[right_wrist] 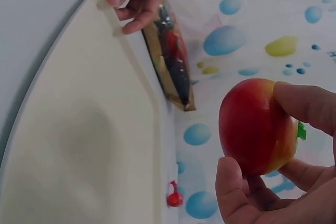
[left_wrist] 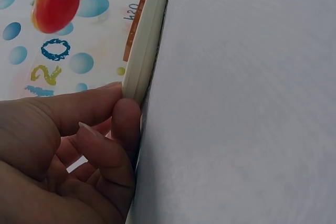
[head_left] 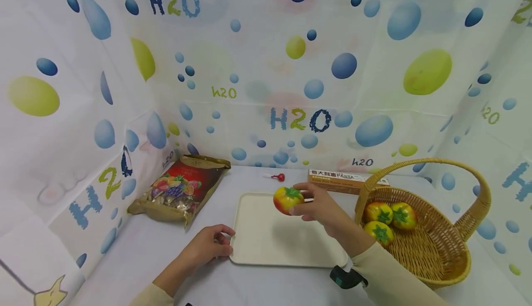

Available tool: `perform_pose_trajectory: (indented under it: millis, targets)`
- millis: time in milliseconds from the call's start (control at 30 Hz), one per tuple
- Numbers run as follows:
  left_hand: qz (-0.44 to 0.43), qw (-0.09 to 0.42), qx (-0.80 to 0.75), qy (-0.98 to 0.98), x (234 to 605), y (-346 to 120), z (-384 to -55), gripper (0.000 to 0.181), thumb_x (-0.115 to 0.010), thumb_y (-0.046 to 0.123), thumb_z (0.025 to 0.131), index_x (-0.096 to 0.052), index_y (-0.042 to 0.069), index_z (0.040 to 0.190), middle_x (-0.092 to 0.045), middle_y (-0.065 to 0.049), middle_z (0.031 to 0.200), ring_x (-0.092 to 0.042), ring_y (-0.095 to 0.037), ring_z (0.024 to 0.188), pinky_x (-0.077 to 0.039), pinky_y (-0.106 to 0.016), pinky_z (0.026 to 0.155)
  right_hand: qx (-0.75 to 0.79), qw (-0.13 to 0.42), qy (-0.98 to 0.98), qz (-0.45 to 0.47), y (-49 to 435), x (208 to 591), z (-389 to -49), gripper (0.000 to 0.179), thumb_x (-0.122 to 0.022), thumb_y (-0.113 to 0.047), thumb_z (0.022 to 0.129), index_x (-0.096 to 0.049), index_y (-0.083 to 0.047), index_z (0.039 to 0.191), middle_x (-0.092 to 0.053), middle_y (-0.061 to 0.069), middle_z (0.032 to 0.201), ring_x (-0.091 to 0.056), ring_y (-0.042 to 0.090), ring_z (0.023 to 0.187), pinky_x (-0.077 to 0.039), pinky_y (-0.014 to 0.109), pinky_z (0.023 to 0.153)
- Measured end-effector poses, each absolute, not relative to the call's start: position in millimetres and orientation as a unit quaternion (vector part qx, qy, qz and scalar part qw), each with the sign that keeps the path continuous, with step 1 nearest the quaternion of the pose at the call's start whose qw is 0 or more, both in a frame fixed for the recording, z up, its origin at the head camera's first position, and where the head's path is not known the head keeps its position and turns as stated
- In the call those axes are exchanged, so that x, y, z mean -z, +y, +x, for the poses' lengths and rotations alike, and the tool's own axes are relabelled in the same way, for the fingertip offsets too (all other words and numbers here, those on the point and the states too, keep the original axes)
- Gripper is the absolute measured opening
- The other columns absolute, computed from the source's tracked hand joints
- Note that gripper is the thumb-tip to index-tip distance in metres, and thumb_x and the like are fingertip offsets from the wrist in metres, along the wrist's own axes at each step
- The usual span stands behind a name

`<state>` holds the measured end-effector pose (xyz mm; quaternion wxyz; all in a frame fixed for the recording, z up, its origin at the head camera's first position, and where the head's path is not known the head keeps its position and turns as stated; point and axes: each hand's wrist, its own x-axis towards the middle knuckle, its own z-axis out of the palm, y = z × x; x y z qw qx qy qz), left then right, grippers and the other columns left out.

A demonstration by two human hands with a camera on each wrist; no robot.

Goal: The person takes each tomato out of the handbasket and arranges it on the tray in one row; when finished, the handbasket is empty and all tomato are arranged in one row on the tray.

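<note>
My right hand holds a red-and-yellow persimmon with a green leafy top, above the white rectangular tray. In the right wrist view the thumb and fingers grip the persimmon around its sides, and the tray lies lower with a shadow on it. My left hand is at the tray's left edge. The left wrist view shows its thumb and fingertips pinching the tray rim, with the other fingers curled.
A wicker basket with a tall handle stands at the right, holding several persimmons. Behind the tray are a pasta box and a small red lollipop. A red-and-gold candy bag lies at the left. Patterned curtains enclose the table.
</note>
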<state>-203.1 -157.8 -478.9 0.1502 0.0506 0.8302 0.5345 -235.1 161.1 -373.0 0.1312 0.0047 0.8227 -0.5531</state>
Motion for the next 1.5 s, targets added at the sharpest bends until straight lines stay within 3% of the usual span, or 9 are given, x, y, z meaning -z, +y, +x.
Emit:
perform_pose_trajectory:
  millis: [633, 1500]
  targets:
    - [0.05, 0.146, -0.531, 0.833, 477, -157, -204, 0.039, -0.08, 0.004, 0.081, -0.066, 0.005, 0.117, -0.061, -0.005, 0.084, -0.058, -0.017, 0.067, -0.044, -0.03, 0.052, 0.548, 0.15, 0.822, -0.031, 100, 419, -263, 0.065, -0.084, -0.014, 0.079, -0.056, -0.015, 0.138, -0.056, 0.015, 0.13, -0.058, 0.029, 0.108, -0.058, 0.043, 0.088]
    - [0.034, 0.167, -0.541, 0.824, 478, -157, -206, 0.036, -0.08, 0.005, 0.083, -0.066, 0.006, 0.116, -0.061, -0.006, 0.085, -0.057, -0.017, 0.066, -0.046, -0.029, 0.053, 0.517, 0.147, 0.843, -0.035, 52, 450, -260, 0.061, -0.086, -0.01, 0.077, -0.058, -0.009, 0.131, -0.061, 0.016, 0.122, -0.059, 0.027, 0.098, -0.059, 0.044, 0.081]
